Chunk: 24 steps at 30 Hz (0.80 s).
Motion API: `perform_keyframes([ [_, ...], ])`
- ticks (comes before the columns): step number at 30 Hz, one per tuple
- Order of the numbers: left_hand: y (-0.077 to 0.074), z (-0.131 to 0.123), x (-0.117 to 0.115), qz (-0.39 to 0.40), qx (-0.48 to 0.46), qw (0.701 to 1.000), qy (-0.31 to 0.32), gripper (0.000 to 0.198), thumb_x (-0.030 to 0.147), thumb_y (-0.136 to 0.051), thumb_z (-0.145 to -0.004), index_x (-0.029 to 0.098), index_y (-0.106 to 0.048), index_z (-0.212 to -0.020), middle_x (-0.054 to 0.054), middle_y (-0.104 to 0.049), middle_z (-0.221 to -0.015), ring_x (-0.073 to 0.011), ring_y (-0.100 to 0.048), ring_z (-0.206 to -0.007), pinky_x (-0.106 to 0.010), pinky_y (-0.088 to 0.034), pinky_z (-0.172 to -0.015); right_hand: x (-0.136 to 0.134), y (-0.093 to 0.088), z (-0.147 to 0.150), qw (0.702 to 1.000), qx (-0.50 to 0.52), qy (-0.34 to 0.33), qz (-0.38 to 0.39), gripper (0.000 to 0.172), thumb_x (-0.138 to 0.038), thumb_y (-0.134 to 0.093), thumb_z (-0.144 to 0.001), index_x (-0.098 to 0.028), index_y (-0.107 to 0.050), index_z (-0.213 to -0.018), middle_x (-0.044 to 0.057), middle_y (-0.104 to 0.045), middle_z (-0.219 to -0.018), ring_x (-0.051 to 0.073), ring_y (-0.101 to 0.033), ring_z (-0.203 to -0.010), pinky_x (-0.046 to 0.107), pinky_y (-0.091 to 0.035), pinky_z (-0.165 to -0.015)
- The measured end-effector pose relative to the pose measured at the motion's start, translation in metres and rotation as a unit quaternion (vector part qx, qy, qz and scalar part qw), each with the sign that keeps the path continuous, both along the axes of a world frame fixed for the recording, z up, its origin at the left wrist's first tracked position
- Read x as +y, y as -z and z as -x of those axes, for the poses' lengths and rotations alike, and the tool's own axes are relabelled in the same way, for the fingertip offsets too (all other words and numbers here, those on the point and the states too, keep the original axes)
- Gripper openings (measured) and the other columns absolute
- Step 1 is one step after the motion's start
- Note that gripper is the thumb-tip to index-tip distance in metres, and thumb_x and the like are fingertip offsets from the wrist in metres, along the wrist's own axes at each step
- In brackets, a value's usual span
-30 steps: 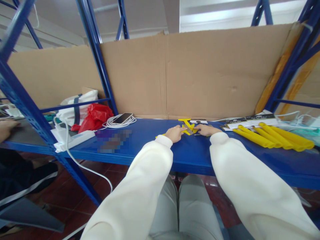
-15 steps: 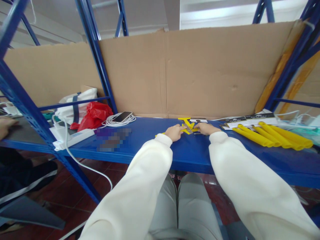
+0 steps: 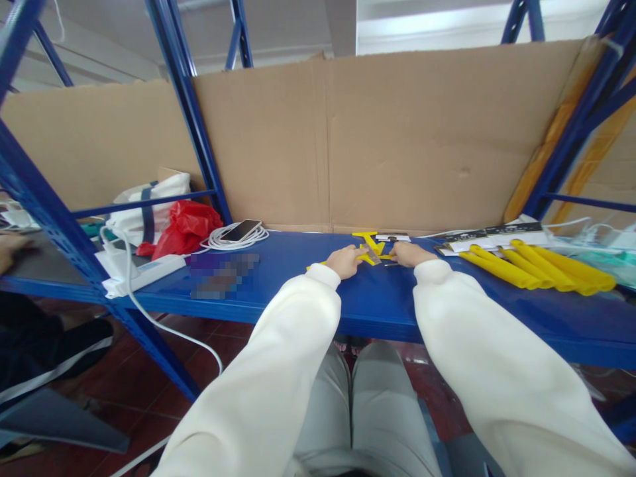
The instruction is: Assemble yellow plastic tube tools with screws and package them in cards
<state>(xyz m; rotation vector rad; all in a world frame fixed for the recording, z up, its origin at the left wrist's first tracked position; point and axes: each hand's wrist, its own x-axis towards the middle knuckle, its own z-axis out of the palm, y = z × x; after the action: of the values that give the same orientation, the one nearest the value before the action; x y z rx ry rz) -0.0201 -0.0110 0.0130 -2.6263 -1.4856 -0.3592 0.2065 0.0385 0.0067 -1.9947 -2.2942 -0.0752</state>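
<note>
My left hand (image 3: 344,262) is closed at the middle of the blue shelf top (image 3: 298,285), its fingertips on a flat grey piece (image 3: 371,257) among yellow parts. Yellow also shows beside its wrist; whether this belongs to the same thing I cannot tell. My right hand (image 3: 408,254) is closed just to the right, fingertips at the yellow parts, what it grips hidden. Between and behind the hands lie yellow angular parts (image 3: 368,237), one T-shaped. A thin dark piece (image 3: 392,265) lies under the right fingers. Behind them rests a small white card (image 3: 393,238).
Several yellow tubes (image 3: 541,266) lie at right beside black-and-white packaging (image 3: 497,236). At left are a coiled white cable with a phone (image 3: 242,230), a red bag (image 3: 186,225) and a white power strip (image 3: 149,273). A cardboard panel (image 3: 397,139) stands behind. Another person's hand (image 3: 12,250) is far left.
The view has shifted slightly. Both hands stay at the yellow parts, with only slight finger movement around the grey piece.
</note>
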Motion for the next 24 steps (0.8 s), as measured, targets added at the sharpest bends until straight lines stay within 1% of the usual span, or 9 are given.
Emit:
perform_keyframes([
  [2, 0.0, 0.0, 0.0, 0.001, -0.002, 1.0, 0.0, 0.049, 0.026, -0.049, -0.1, 0.033, -0.053, -0.149, -0.009, -0.063, -0.132, -0.0241, -0.066, -0.118, -0.032, -0.051, -0.1, -0.003, -0.001, 0.003, 1.0, -0.021, 0.01, 0.016, 0.033, -0.028, -0.065, -0.089, -0.014, -0.075, -0.117, 0.021, -0.073, -0.119, 0.029, -0.069, -0.113, 0.036, -0.051, -0.098],
  [5, 0.0, 0.0, 0.0, 0.002, -0.004, 1.0, 0.002, 0.048, 0.026, -0.049, -0.1, 0.033, -0.054, -0.148, -0.008, -0.063, -0.132, -0.0246, -0.066, -0.117, -0.032, -0.051, -0.101, -0.009, -0.003, 0.007, 0.999, -0.039, 0.006, 0.015, 0.034, -0.025, -0.061, -0.09, -0.013, -0.074, -0.119, 0.023, -0.07, -0.125, 0.03, -0.066, -0.118, 0.038, -0.05, -0.1],
  [8, 0.0, 0.001, 0.0, 0.0, -0.009, 1.0, 0.0, 0.048, 0.027, -0.049, -0.1, 0.033, -0.055, -0.147, -0.008, -0.064, -0.132, -0.0247, -0.067, -0.117, -0.032, -0.051, -0.101, -0.013, -0.006, 0.008, 0.999, -0.046, 0.003, 0.013, 0.034, -0.021, -0.057, -0.09, -0.017, -0.075, -0.119, 0.02, -0.07, -0.125, 0.03, -0.066, -0.118, 0.037, -0.05, -0.1],
  [11, 0.0, 0.001, -0.001, -0.001, -0.012, 1.0, -0.002, 0.048, 0.027, -0.05, -0.1, 0.033, -0.054, -0.148, -0.008, -0.063, -0.133, -0.0246, -0.066, -0.118, -0.032, -0.051, -0.101, -0.017, -0.01, 0.007, 0.998, -0.06, 0.014, 0.013, 0.04, -0.013, -0.052, -0.089, -0.021, -0.074, -0.121, 0.016, -0.072, -0.124, 0.028, -0.067, -0.116, 0.035, -0.05, -0.097],
  [15, 0.0, 0.001, -0.001, 0.0, -0.012, 1.0, 0.0, 0.049, 0.026, -0.051, -0.1, 0.033, -0.054, -0.148, -0.008, -0.063, -0.133, -0.0245, -0.066, -0.118, -0.032, -0.051, -0.101, -0.026, -0.017, 0.007, 0.997, -0.068, 0.038, -0.007, 0.041, -0.011, -0.047, -0.09, -0.022, -0.073, -0.12, 0.014, -0.073, -0.121, 0.026, -0.066, -0.115, 0.034, -0.049, -0.094],
  [17, -0.001, 0.001, -0.001, 0.003, -0.012, 1.0, 0.002, 0.049, 0.025, -0.05, -0.1, 0.032, -0.054, -0.148, -0.009, -0.063, -0.133, -0.0247, -0.066, -0.118, -0.032, -0.051, -0.101, -0.03, -0.019, 0.009, 0.997, -0.061, 0.044, -0.032, 0.039, -0.012, -0.046, -0.092, -0.021, -0.074, -0.118, 0.015, -0.072, -0.12, 0.026, -0.064, -0.116, 0.035, -0.047, -0.095],
  [20, 0.0, 0.001, -0.001, 0.002, -0.015, 1.0, 0.004, 0.048, 0.026, -0.05, -0.1, 0.032, -0.054, -0.148, -0.009, -0.064, -0.133, -0.0244, -0.066, -0.119, -0.032, -0.051, -0.1, -0.034, -0.02, 0.011, 0.993, -0.034, 0.048, -0.106, 0.035, -0.015, -0.044, -0.094, -0.018, -0.075, -0.11, 0.016, -0.07, -0.121, 0.029, -0.059, -0.12, 0.038, -0.044, -0.097],
  [22, 0.0, 0.001, -0.001, -0.001, -0.016, 1.0, 0.002, 0.048, 0.026, -0.05, -0.1, 0.033, -0.055, -0.147, -0.008, -0.064, -0.132, -0.0241, -0.066, -0.118, -0.032, -0.052, -0.1, -0.033, -0.02, 0.011, 0.986, 0.005, 0.049, -0.161, 0.035, -0.019, -0.043, -0.096, -0.018, -0.076, -0.106, 0.017, -0.068, -0.121, 0.03, -0.057, -0.12, 0.04, -0.043, -0.098],
  [24, 0.0, 0.0, -0.001, -0.001, -0.015, 1.0, 0.001, 0.048, 0.027, -0.051, -0.1, 0.033, -0.054, -0.147, -0.008, -0.064, -0.133, -0.0242, -0.066, -0.118, -0.032, -0.052, -0.1, -0.029, -0.019, 0.011, 0.976, 0.066, 0.049, -0.204, 0.033, -0.022, -0.045, -0.095, -0.017, -0.077, -0.102, 0.016, -0.069, -0.117, 0.029, -0.059, -0.116, 0.038, -0.044, -0.096],
])
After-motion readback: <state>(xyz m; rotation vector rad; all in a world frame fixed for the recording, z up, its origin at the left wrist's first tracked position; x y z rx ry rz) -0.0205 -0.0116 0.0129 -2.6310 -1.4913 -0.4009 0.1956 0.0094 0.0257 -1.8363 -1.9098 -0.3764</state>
